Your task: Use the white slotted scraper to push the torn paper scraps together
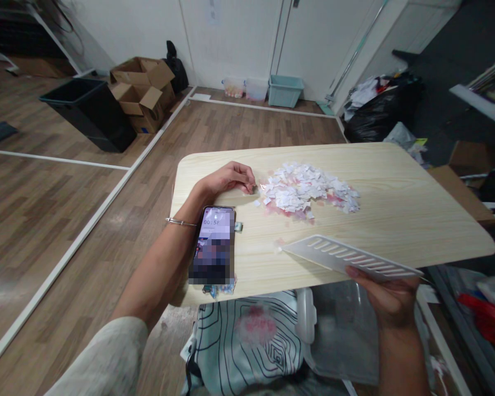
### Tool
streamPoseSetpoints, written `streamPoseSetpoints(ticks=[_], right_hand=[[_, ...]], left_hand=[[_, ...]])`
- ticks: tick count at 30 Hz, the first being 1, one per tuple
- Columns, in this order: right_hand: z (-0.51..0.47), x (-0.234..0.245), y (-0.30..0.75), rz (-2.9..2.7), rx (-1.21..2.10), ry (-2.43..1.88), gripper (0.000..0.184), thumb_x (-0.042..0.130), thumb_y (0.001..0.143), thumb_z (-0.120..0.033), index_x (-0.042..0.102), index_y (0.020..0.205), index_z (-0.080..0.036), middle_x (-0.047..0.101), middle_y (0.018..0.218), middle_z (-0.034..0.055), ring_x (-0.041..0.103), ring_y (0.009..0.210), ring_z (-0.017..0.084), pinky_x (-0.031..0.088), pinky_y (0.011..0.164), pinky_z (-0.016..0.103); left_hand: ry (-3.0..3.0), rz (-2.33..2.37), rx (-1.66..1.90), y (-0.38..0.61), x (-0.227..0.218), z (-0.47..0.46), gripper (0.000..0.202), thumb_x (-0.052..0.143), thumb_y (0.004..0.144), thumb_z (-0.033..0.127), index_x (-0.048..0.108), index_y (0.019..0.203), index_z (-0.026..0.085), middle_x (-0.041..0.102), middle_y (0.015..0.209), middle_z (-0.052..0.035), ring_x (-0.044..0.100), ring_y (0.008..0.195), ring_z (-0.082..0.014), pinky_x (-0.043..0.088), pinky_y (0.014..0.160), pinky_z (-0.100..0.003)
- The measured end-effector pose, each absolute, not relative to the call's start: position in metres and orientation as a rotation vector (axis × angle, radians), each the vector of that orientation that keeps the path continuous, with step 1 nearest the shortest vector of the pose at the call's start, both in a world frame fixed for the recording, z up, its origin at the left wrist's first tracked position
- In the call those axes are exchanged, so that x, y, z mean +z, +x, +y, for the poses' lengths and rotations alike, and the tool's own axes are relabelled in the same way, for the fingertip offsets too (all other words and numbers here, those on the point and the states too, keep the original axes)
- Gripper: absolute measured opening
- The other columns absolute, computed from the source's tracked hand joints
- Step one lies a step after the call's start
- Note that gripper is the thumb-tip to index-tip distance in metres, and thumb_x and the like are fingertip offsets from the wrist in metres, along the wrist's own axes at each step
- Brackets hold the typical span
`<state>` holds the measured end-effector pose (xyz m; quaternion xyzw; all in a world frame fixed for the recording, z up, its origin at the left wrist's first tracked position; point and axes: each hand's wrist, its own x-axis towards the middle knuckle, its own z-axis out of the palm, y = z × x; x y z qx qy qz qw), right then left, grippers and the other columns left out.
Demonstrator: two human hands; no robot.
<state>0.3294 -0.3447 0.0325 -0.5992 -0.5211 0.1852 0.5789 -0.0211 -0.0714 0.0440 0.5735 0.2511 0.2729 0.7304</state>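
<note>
On the light wooden table (pixel 421 209) lies a loose heap of small white paper scraps (pixel 301 187), with some pink pieces at its edges. My left hand (pixel 234 177) rests just left of the heap, its fingers curled together; what they pinch, if anything, is too small to make out. A thin white slotted plastic panel (pixel 334 256) is gripped at its near right edge by my right hand (pixel 390 297). The panel is tilted, its left corner low over the tabletop. Beside my left forearm lies a phone (pixel 212 242), its screen lit and partly blurred.
Below the table's near edge are a patterned blue-green cloth (pixel 218 346) and a clear plastic bin (pixel 342 335). A black bin (pixel 88 113) and cardboard boxes (pixel 142 91) stand at left. A teal tub (pixel 286 91) sits by the wall. Black bags (pixel 379 113) lie at right.
</note>
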Motion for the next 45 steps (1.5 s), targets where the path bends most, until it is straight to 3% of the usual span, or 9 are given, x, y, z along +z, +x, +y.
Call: streamPoseSetpoints(ticks=[12, 16, 20, 25, 30, 38, 45], right_hand=[[-0.349, 0.026, 0.331, -1.172, 0.534, -1.392, 0.027, 0.102, 0.054, -0.02, 0.087, 0.074, -0.03, 0.089, 0.077, 0.0009, 0.086, 0.064, 0.032, 0.076, 0.062, 0.038], [-0.354, 0.021, 0.325, -1.167, 0.565, -1.396, 0.03, 0.105, 0.059, -0.031, 0.087, 0.082, -0.029, 0.089, 0.079, 0.0005, 0.086, 0.067, 0.026, 0.075, 0.064, 0.032], [-0.358, 0.021, 0.32, -1.178, 0.604, -1.405, 0.03, 0.104, 0.066, -0.031, 0.087, 0.09, -0.025, 0.09, 0.083, 0.0035, 0.086, 0.072, 0.025, 0.074, 0.067, 0.033], [-0.352, 0.021, 0.328, -1.185, 0.586, -1.404, 0.028, 0.106, 0.059, -0.027, 0.086, 0.08, -0.025, 0.088, 0.077, 0.0046, 0.085, 0.067, 0.028, 0.074, 0.062, 0.035], [-0.347, 0.021, 0.327, -1.169, 0.541, -1.394, 0.031, 0.104, 0.058, -0.025, 0.087, 0.084, -0.028, 0.088, 0.076, 0.0017, 0.085, 0.064, 0.029, 0.075, 0.061, 0.036], [-0.349, 0.026, 0.323, -1.17, 0.57, -1.419, 0.031, 0.105, 0.051, -0.027, 0.086, 0.076, -0.03, 0.087, 0.071, 0.0011, 0.084, 0.061, 0.029, 0.075, 0.058, 0.036], [-0.355, 0.023, 0.319, -1.145, 0.584, -1.426, 0.029, 0.102, 0.062, -0.026, 0.09, 0.087, -0.032, 0.09, 0.082, 0.0018, 0.087, 0.071, 0.025, 0.074, 0.069, 0.028]], left_hand=[[1.259, 0.544, 0.605, -0.021, 0.045, -0.072, 0.007, 0.083, 0.074, 0.014, 0.081, 0.078, 0.008, 0.081, 0.077, -0.0103, 0.077, 0.069, -0.0135, 0.062, 0.07, -0.023], [1.272, 0.561, 0.604, -0.021, 0.045, -0.072, 0.009, 0.084, 0.073, 0.015, 0.081, 0.077, 0.008, 0.08, 0.075, -0.0104, 0.077, 0.069, -0.0139, 0.062, 0.07, -0.022], [1.273, 0.584, 0.605, -0.021, 0.045, -0.072, 0.008, 0.084, 0.074, 0.013, 0.08, 0.077, 0.007, 0.08, 0.076, -0.0114, 0.077, 0.071, -0.0142, 0.062, 0.071, -0.023], [1.277, 0.578, 0.608, -0.021, 0.045, -0.073, 0.006, 0.082, 0.074, 0.013, 0.08, 0.077, 0.008, 0.081, 0.076, -0.0104, 0.077, 0.069, -0.0133, 0.061, 0.071, -0.022], [1.269, 0.563, 0.619, -0.02, 0.044, -0.073, 0.008, 0.084, 0.072, 0.014, 0.08, 0.077, 0.008, 0.081, 0.076, -0.0102, 0.077, 0.069, -0.0132, 0.062, 0.07, -0.02], [1.259, 0.551, 0.615, -0.021, 0.042, -0.071, 0.009, 0.084, 0.073, 0.015, 0.081, 0.077, 0.008, 0.081, 0.076, -0.0106, 0.079, 0.069, -0.014, 0.063, 0.07, -0.021], [1.267, 0.551, 0.613, -0.021, 0.044, -0.071, 0.009, 0.084, 0.073, 0.015, 0.081, 0.077, 0.008, 0.081, 0.076, -0.0106, 0.078, 0.069, -0.0138, 0.062, 0.07, -0.021]])
